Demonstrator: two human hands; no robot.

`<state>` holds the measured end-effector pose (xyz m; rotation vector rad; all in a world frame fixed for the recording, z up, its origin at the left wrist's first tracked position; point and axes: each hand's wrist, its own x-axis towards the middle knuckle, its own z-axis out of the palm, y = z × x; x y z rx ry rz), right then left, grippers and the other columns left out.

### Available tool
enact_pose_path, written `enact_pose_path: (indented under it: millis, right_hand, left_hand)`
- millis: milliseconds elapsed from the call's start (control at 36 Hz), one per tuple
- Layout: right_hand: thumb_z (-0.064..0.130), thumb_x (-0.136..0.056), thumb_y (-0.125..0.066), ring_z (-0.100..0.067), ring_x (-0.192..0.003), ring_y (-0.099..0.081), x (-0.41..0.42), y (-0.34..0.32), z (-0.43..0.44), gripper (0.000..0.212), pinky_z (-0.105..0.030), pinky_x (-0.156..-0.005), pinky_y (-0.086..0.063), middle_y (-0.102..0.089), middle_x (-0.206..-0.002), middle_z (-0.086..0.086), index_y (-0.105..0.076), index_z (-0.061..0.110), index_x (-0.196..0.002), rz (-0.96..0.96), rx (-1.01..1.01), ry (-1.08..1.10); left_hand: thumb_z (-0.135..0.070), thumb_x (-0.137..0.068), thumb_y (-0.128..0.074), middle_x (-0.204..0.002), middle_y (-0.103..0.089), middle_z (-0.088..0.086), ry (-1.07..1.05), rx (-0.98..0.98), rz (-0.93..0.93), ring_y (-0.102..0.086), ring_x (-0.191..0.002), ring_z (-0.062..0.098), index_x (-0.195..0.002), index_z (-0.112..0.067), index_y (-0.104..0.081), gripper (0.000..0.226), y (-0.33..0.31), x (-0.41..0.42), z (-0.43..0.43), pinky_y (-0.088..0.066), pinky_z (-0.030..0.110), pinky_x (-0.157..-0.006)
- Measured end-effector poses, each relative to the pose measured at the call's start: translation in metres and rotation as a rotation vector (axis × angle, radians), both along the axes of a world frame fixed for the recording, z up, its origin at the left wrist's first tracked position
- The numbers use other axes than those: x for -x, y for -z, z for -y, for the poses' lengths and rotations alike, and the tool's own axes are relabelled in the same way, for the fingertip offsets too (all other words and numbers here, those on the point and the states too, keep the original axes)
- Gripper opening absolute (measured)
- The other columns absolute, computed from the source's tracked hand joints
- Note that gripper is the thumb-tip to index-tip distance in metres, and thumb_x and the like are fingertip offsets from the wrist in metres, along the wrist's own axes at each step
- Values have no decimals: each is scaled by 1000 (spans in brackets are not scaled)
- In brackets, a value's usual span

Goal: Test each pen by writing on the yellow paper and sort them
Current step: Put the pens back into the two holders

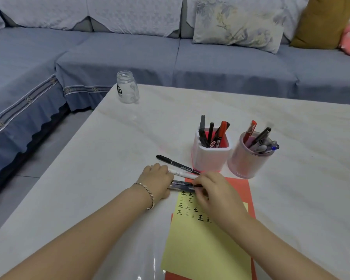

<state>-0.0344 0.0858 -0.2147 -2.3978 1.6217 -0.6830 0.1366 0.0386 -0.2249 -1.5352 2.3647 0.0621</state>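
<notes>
A yellow paper (206, 245) with several written marks lies on a red sheet (240, 183) on the table. Both hands hold a dark blue pen (181, 185) level just above the paper's top edge: my left hand (157, 181) grips its left end, my right hand (214, 190) pinches its right end. Beyond it lie a white pen (183, 174) and a black marker (176, 163). A white square holder (210, 156) and a clear pink round holder (245, 161) each hold several pens.
An empty glass jar (127, 87) stands near the table's far left corner. A blue sofa (129, 55) with cushions wraps around the far and left sides. The pale marble table (113, 158) drops off to the floor at its left edge.
</notes>
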Motion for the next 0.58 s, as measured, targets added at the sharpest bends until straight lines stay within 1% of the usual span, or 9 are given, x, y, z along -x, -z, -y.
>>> enact_pose_path:
  millis: [56, 111, 167, 250, 306, 361, 444, 528, 583]
  right_hand:
    - [12, -63, -69, -18, -90, -55, 0, 7, 2, 36, -27, -73, -48, -64, -97, -3, -63, 13, -98, -69, 65, -107]
    - [12, -58, -75, -21, -101, -51, -2, 6, 2, 55, -27, -88, -38, -63, -106, -6, -56, 10, -109, -148, 96, -196]
    - [13, -63, -71, -19, -96, -52, -3, 6, 2, 57, -26, -92, -31, -64, -99, -3, -49, 12, -115, -177, 116, -234]
    - [23, -83, -44, -17, -73, -60, -1, 3, 2, 31, -24, -75, -40, -64, -80, 4, -47, 19, -113, -150, 98, -180]
    - [27, -86, -40, -15, -62, -56, 4, -4, 1, 18, -21, -56, -35, -58, -72, 6, -46, 24, -103, -124, 102, -168]
    - [26, -90, -42, -10, -61, -48, 8, -18, -5, 4, -20, -55, -27, -49, -71, 9, -41, 30, -91, 2, 18, -173]
    - [20, -95, -46, -3, -58, -38, 15, -23, -11, 23, -18, -54, -29, -42, -62, 18, -43, 40, -83, 389, -341, -162]
    - [20, -97, -44, -4, -45, -29, 15, -35, -19, 21, -17, -45, -29, -36, -54, 11, -46, 23, -76, 854, -649, -115]
    - [16, -98, -36, -3, -39, -25, 17, -41, -23, 27, -13, -39, -25, -35, -48, 10, -42, 13, -72, 1036, -838, -96]
  left_hand:
    - [-17, -90, -42, -118, -53, 6, -17, -27, -95, -50, -108, 24, -115, -13, -49, 26, -7, 3, -7, -34, 28, -81]
    - [-20, -91, -41, -109, -60, 5, -44, -39, -263, -56, -98, 26, -113, -16, -51, 25, -16, 6, -16, -37, 26, -73]
    - [-26, -89, -49, -96, -64, 1, -88, -59, -531, -59, -90, 20, -103, -18, -58, 19, -22, 6, -23, -45, 26, -74]
    - [-26, -78, -69, -69, -62, -8, -197, -92, -924, -55, -66, -1, -76, -19, -65, 8, -38, 7, -30, -44, 15, -67]
    - [-16, -72, -75, -67, -65, -10, -281, -143, -1135, -57, -64, -4, -69, -22, -68, 10, -51, 10, -34, -43, 10, -64]
    - [-6, -68, -77, -73, -71, -4, -347, -209, -1368, -63, -67, 1, -70, -18, -70, 14, -59, 14, -37, -46, 12, -61]
    - [-6, -63, -80, -82, -71, 4, -470, -345, -1624, -59, -61, 9, -84, -15, -67, 25, -63, 21, -39, -45, 18, -52]
    - [-3, -77, -70, -86, -70, -3, -506, -474, -1722, -62, -68, 6, -96, -17, -66, 24, -66, 30, -42, -48, 17, -58]
    - [-3, -83, -61, -85, -69, -2, -461, -517, -1727, -64, -69, 2, -100, -13, -66, 20, -67, 37, -45, -47, 15, -60]
